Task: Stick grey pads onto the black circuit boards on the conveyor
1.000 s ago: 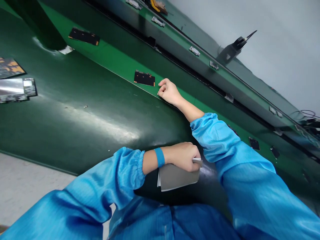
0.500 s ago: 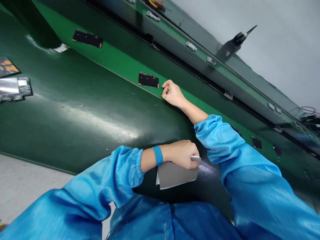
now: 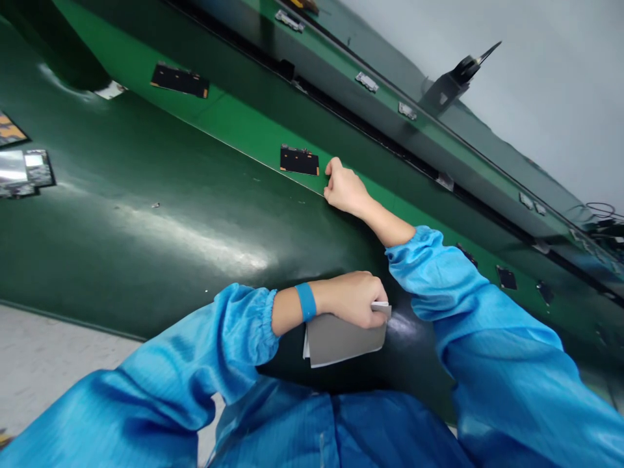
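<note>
My left hand (image 3: 355,299) is closed around a small stack of grey-faced sheets (image 3: 346,341) with white edges, held low in front of my body. A blue band (image 3: 306,302) circles that wrist. My right hand (image 3: 347,188) reaches out over the bright green belt (image 3: 244,140), its fingers curled inward. Whatever those fingers hold, if anything, is hidden. Just left of its fingertips lies a black circuit board (image 3: 299,160) with orange corners, apart from the hand. Farther left on the belt is a similar black board (image 3: 179,80).
Silvery electronic parts (image 3: 24,174) rest on the dark green table (image 3: 146,247) at the left. Small pale modules (image 3: 366,82) line the raised shelf behind the belt. A black holder (image 3: 448,84) with a pointed tool stands there. More boards (image 3: 507,278) lie right of my arm.
The boards on the belt have shifted right, and my right hand has moved slightly right alongside the nearest one. My left hand keeps its hold on the sheets.
</note>
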A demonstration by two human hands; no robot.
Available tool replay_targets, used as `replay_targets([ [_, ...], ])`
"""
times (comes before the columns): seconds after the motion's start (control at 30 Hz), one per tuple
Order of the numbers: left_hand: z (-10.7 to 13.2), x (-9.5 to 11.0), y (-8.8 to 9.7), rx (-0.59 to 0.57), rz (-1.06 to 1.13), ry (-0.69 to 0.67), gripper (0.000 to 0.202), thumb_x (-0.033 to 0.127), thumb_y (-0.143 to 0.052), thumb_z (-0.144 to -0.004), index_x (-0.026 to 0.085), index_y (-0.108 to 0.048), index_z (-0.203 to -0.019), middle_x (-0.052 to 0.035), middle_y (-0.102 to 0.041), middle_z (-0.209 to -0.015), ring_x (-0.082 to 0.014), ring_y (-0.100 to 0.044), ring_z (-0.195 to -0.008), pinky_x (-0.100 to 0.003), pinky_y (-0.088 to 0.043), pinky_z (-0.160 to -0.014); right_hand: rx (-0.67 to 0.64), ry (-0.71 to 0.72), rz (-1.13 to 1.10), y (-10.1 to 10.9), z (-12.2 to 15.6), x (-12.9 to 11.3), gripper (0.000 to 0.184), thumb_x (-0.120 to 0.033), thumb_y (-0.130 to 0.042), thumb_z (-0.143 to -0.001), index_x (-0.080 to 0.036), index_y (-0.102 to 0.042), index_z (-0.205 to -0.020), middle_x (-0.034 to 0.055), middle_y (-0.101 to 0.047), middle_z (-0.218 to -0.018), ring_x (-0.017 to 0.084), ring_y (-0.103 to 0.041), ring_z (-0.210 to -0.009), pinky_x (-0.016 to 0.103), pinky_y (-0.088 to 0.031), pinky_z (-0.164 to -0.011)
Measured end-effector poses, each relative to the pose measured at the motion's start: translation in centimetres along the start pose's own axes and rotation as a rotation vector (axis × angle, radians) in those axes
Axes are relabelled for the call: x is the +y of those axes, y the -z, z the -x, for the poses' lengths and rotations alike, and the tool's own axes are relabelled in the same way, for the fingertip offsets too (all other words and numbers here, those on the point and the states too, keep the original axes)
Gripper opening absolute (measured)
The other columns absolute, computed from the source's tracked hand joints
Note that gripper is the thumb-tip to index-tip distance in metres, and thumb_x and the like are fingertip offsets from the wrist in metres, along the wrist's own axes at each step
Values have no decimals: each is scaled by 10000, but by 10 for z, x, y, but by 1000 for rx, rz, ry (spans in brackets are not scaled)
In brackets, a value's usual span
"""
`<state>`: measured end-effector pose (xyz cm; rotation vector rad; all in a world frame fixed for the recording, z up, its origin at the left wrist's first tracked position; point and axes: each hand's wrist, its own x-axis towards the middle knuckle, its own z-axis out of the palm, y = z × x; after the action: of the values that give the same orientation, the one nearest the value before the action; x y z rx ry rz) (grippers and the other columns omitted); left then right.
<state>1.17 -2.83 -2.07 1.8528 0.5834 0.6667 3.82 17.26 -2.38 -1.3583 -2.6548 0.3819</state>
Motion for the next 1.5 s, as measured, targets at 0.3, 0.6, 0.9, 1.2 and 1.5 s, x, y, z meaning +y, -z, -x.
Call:
replay_targets([
  [0.3, 0, -2, -1, -7, 8, -1, 252, 224, -639, -772, 196, -485, -576, 63, -423, -510, -94, -322, -502, -280, -316, -580, -118, 224, -329, 22, -45, -3, 170, -252, -753, -887, -180, -606, -932, 27, -601, -851, 179, -568, -806, 345, -497, -800],
  [0.6, 0, 0, 4, -12, 3, 2, 274, 221, -638, -787, 199, -453, -587, 60, -424, -536, -100, -327, -527, -286, -323, -599, -345, 334, -398, 4, -62, -29, 155, -8, -600, -830, -148, -642, -781, 6, -641, -726, 125, -526, -680, 281, -413, -692],
  [0.9, 1, 0, 4, -5, 23, 12, 302, 204, -655, -778, 195, -449, -557, 63, -407, -508, -98, -305, -510, -302, -302, -580, -402, 339, -318, 12, -53, -18, 186, 19, -588, -811, -160, -613, -773, -5, -648, -725, 123, -505, -671, 286, -385, -702],
  [1.2, 1, -1, 3, 11, 42, 16, 301, 204, -666, -764, 192, -469, -537, 72, -381, -484, -93, -273, -490, -304, -286, -564, -371, 371, -142, 17, -42, -11, 213, 39, -584, -776, -174, -590, -771, 13, -650, -746, 152, -527, -713, 310, -370, -747],
  [1.5, 0, -1, 7, 11, 56, 33, 328, 220, -632, -796, 191, -412, -555, 78, -325, -511, -90, -251, -526, -298, -273, -573, -300, 379, -37, 10, -31, 3, 231, 8, -620, -793, -199, -537, -737, 21, -591, -723, 161, -466, -662, 329, -354, -712],
])
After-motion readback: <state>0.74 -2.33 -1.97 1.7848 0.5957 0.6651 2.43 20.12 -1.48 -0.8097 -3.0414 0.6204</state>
